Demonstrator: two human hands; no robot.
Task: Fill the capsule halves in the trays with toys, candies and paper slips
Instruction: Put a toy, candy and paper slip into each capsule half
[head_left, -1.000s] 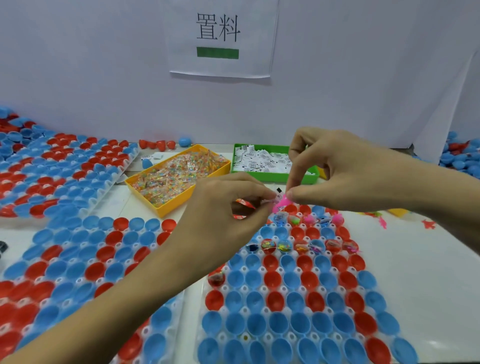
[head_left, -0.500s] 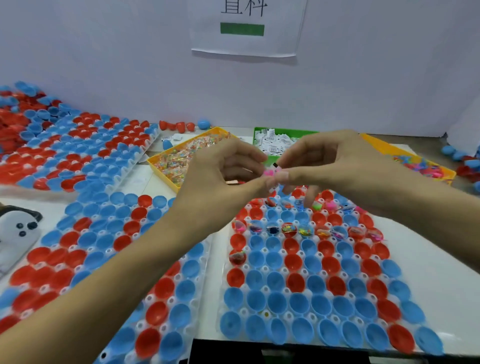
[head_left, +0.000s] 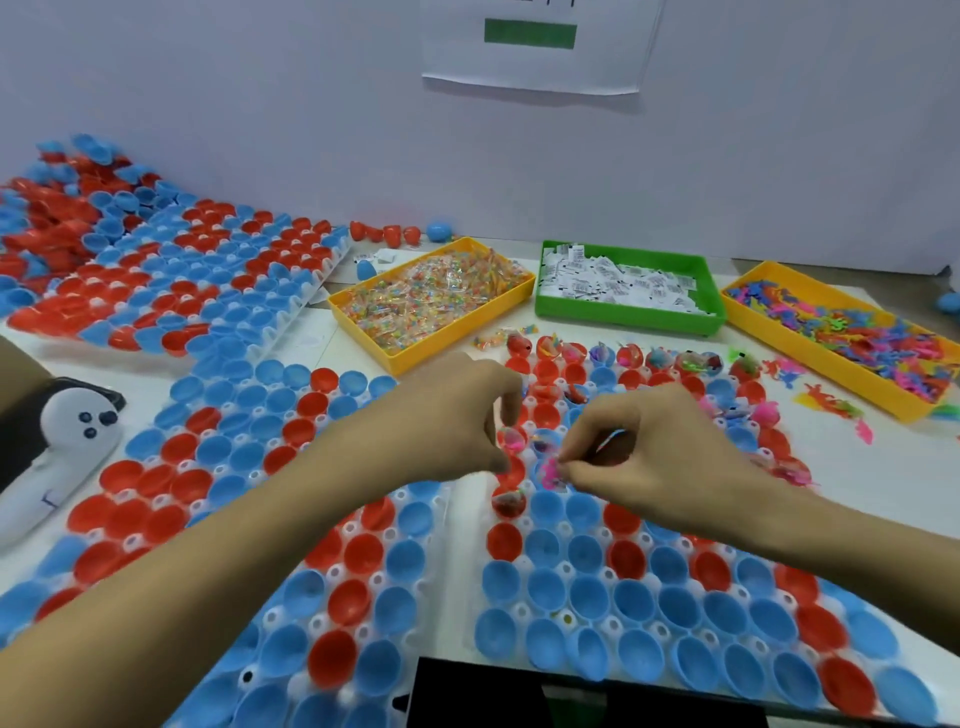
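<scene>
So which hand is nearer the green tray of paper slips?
Right. The right hand works over the capsule tray roughly below the green tray; the left hand sits farther off to that tray's left.

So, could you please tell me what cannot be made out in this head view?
- Right hand: what its fingertips pinch at the pink toy is motion-blurred.
- Left hand: curled fingers hide whether it holds anything.
- Paper slips in the green bin: print too small to read.
- Wall sign: text cut off by the top edge.
- Black object: cut off by the bottom edge.
</scene>
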